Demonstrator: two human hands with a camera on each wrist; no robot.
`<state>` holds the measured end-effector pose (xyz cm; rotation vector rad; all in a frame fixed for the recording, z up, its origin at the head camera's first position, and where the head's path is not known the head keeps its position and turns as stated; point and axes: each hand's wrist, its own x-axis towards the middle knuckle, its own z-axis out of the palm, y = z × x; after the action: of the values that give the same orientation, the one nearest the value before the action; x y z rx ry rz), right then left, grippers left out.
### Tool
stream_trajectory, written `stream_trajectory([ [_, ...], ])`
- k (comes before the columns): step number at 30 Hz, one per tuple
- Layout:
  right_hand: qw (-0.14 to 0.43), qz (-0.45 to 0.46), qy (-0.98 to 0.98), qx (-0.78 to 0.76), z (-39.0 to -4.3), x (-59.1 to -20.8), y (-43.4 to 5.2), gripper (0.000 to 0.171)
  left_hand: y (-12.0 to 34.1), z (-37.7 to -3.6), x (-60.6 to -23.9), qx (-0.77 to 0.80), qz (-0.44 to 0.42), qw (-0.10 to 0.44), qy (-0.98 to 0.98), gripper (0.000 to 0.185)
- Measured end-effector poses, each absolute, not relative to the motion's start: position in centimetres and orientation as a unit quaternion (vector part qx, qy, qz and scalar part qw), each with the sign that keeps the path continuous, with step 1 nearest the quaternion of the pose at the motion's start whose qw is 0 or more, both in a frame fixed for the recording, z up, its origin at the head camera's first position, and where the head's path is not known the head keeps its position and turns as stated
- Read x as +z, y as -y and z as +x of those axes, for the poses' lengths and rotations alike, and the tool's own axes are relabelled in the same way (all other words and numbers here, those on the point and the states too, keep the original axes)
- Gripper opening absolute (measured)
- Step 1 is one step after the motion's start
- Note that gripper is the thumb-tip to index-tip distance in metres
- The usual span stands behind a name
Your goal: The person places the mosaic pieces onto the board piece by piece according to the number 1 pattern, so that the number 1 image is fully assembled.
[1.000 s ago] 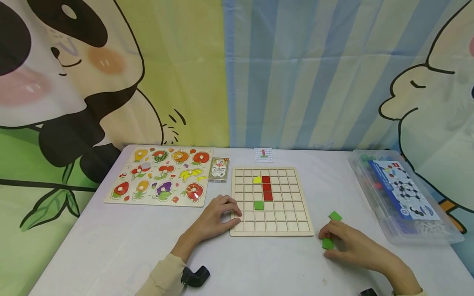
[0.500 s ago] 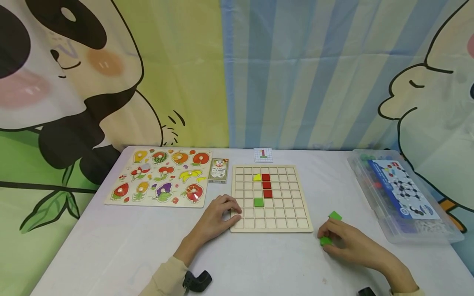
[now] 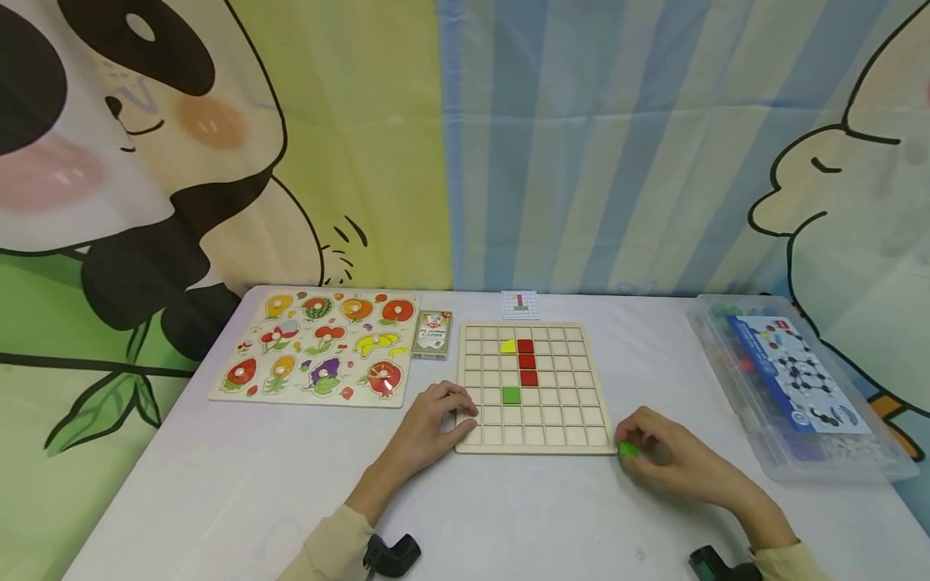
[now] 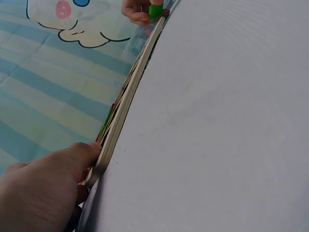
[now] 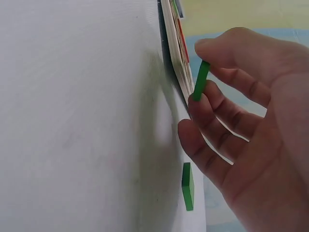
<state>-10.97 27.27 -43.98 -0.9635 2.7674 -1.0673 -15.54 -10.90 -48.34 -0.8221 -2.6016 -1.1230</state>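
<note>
A wooden grid board [image 3: 570,414] lies on the white table, holding a yellow piece [image 3: 508,346], red square tiles [image 3: 528,378] and one green square tile [image 3: 511,395]. My left hand [image 3: 429,428] grips the board's left edge; its thumb [image 4: 79,157] lies over the edge in the left wrist view. Just beyond the board's near right corner, my right hand [image 3: 676,456] pinches another green tile [image 5: 201,80] between thumb and fingers. One more green tile [image 5: 188,186] lies on the table below that hand in the right wrist view; in the head view the hand hides it.
A fruit puzzle board [image 3: 308,391] and a playing-card box [image 3: 432,335] lie at the left. Behind the grid board is a small pattern card [image 3: 519,305]. A clear plastic case [image 3: 792,460] with a blue leaflet stands at the right. A printed curtain [image 3: 538,161] hangs behind.
My right hand has picked up one green tile and carried it left and slightly away from me, to the board's corner. My left hand stays on the board's edge.
</note>
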Motion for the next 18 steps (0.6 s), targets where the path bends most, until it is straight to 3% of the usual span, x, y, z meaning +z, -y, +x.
stream_trajectory([
  [18, -0.002, -0.333, -0.863, -0.38, -14.7, -43.6, -23.3, 0.021, 10.9, -15.5, -48.4, -0.376, -0.279, 0.092, 0.879, 0.011],
])
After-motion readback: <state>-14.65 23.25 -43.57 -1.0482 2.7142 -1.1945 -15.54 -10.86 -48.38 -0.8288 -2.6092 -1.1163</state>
